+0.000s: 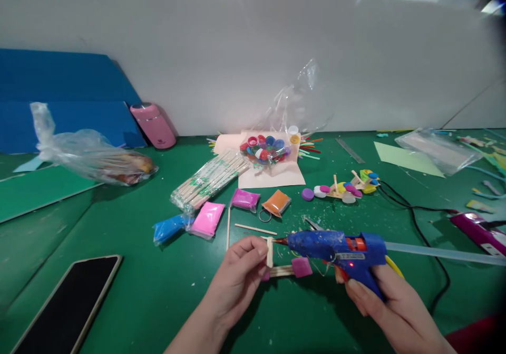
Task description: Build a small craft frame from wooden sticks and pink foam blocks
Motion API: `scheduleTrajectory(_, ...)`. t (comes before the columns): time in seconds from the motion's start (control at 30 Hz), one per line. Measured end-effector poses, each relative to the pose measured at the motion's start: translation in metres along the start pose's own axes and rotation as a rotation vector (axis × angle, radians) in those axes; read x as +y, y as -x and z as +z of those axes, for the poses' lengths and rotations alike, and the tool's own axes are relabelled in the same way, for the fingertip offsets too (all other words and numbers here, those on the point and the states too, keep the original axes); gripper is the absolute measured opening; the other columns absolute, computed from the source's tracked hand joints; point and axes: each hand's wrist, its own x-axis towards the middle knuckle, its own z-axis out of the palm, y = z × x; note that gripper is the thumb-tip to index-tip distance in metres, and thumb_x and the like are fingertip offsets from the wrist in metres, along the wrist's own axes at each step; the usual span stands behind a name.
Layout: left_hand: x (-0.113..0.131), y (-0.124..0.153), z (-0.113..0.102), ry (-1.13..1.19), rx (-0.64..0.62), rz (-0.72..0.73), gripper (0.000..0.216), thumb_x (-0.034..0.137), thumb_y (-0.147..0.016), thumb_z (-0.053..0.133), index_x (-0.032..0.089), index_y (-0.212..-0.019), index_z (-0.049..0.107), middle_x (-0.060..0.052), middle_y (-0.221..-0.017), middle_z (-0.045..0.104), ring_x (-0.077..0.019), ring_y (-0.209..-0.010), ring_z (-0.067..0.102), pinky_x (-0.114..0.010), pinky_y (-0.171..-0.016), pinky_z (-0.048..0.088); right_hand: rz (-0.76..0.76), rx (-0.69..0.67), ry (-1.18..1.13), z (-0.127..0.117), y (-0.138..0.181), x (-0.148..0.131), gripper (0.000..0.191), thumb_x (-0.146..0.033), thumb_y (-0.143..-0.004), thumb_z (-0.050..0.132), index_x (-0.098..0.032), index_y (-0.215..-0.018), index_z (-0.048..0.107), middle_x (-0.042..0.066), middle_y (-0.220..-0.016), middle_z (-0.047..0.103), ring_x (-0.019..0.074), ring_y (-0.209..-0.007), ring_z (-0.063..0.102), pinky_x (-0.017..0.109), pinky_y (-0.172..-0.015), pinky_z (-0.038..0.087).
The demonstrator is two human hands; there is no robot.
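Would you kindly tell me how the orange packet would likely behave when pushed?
The orange packet would probably slide rather than roll, being flattish and pillow-shaped on the green table. Its shiny clear wrapper may feel slippery.

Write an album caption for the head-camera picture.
Right hand aims a blue glue gun at a short pale stick piece pinched in the left hand, above a green table.

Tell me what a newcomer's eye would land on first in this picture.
Most likely the blue glue gun, just right of centre, held in the right hand with its tip close to the small wooden piece in the left hand. Next, perhaps, the brightly coloured caps gathered behind it at the back middle of the table, then the pink bottle at the back left.
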Motion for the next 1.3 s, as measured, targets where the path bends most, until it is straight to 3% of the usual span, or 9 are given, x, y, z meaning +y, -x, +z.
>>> scheduleTrajectory(0.2,0.000,0.000,0.000,-0.007,-0.013,-0.008,0.014,0.019,-0.068,0.065,0.014,-0.058,0.057,0.003,-0.048,0.048,-0.0088,-0.049,0.040,-0.022,-0.052,0.031,0.000,0.029,0.027,-0.002,0.000,0.002,0.019,-0.035,-0.085,0.042,-0.022,-0.089,0.057,0.001,-0.062,0.056,0.0127,-0.049,0.052,0.020,-0.046,0.046)
scheduleTrajectory(0.53,-0.002,0.001,-0.003,-0.031,-0.060,-0.018,0.014,0.018,-0.071,0.062,0.014,-0.058,0.057,0.002,-0.051,0.049,-0.0092,-0.051,0.042,-0.022,-0.054,0.032,0.086,-0.002,-0.124,0.002,-0.003,-0.001,0.018,-0.035,-0.085,0.043,-0.020,-0.086,0.052,0.000,-0.061,0.055,0.0125,-0.050,0.052,0.020,-0.046,0.045)
scheduleTrajectory(0.67,-0.002,0.001,-0.003,-0.050,-0.057,-0.019,0.014,0.018,-0.072,0.061,0.014,-0.059,0.056,0.002,-0.052,0.050,-0.0090,-0.051,0.041,-0.022,-0.054,0.032,0.209,0.128,-0.143,-0.005,-0.014,0.010,0.022,-0.039,-0.082,0.046,-0.020,-0.092,0.050,-0.001,-0.059,0.058,0.0137,-0.052,0.055,0.021,-0.050,0.046)
scheduleTrajectory(0.77,-0.001,0.001,-0.003,-0.055,-0.039,-0.008,0.014,0.018,-0.074,0.059,0.015,-0.060,0.056,0.002,-0.051,0.048,-0.0089,-0.050,0.041,-0.022,-0.053,0.032,0.350,0.329,0.004,-0.020,-0.027,0.037,0.040,-0.043,-0.072,0.056,-0.017,-0.102,0.051,0.004,-0.078,0.066,0.0189,-0.066,0.062,0.024,-0.057,0.049)
scheduleTrajectory(0.9,0.001,-0.001,-0.002,-0.062,0.035,0.025,0.014,0.017,-0.073,0.060,0.015,-0.060,0.056,0.003,-0.051,0.048,-0.0078,-0.049,0.039,-0.019,-0.049,0.030,0.452,0.349,0.262,-0.039,-0.037,0.080,0.043,-0.047,-0.072,0.050,-0.015,-0.098,0.061,0.008,-0.096,0.066,0.0267,-0.086,0.061,0.030,-0.068,0.049)
scheduleTrajectory(1.03,0.003,-0.001,-0.001,-0.076,0.077,0.051,0.014,0.018,-0.071,0.063,0.015,-0.059,0.056,0.003,-0.050,0.046,-0.0075,-0.049,0.038,-0.018,-0.048,0.030,0.439,0.294,0.452,-0.043,-0.036,0.108,0.040,-0.045,-0.076,0.044,-0.015,-0.093,0.064,0.010,-0.092,0.068,0.0272,-0.083,0.062,0.032,-0.067,0.048)
scheduleTrajectory(1.17,0.003,-0.001,-0.001,-0.073,0.095,0.057,0.013,0.018,-0.069,0.065,0.015,-0.060,0.057,0.003,-0.051,0.047,-0.0073,-0.050,0.038,-0.017,-0.048,0.031,0.454,0.322,0.504,-0.040,-0.033,0.115,0.041,-0.045,-0.075,0.046,-0.014,-0.096,0.062,0.012,-0.091,0.066,0.0279,-0.079,0.061,0.036,-0.066,0.047)
scheduleTrajectory(1.3,0.002,-0.001,0.000,-0.063,0.109,0.050,0.013,0.018,-0.067,0.066,0.014,-0.059,0.057,0.004,-0.051,0.047,-0.0071,-0.049,0.039,-0.017,-0.046,0.032,0.339,0.412,0.546,-0.034,-0.034,0.095,0.036,-0.041,-0.076,0.047,-0.016,-0.101,0.057,0.010,-0.096,0.062,0.0253,-0.084,0.058,0.034,-0.066,0.046)
